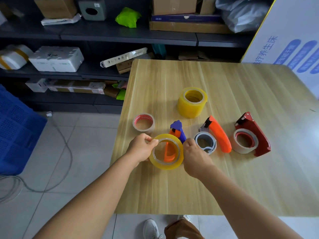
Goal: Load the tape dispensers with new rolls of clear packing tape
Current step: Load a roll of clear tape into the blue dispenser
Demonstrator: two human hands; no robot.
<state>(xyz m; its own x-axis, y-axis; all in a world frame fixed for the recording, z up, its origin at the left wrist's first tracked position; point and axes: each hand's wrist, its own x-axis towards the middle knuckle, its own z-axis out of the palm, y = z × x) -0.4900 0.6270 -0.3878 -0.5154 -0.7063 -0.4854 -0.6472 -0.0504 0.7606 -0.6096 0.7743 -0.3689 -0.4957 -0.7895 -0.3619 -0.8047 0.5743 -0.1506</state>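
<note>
Right hand (195,156) is showing only its back, knuckles up; fingers are curling under toward the right edge of the yellowish tape roll (166,151), but whether they are gripping the roll or the dispenser under it cannot be told. Blue-and-orange dispenser (178,131) is mostly hiding beneath the roll: only its blue head is sticking out at the far side and an orange curved part is showing through the roll's core. Person's shoes and trouser leg are getting cut off at the bottom edge.

Left hand (142,147) is pinching the roll's left rim, thumb on top, fingers curling round the outer edge. Both forearms are reaching in from the bottom, converging on the roll near the table's (224,187) front-left part.

Roll is looking translucent yellow, wide open core, lying nearly flat over the dispenser.

Also lying on the table: a small clear roll with red core (143,124) just beyond the left hand, a tall yellow stack of rolls (192,102) farther back, an orange-handled dispenser (218,135) with a grey hub (205,142) just beside the right hand, and a red dispenser (253,135) already carrying a red-cored roll at far right.
</note>
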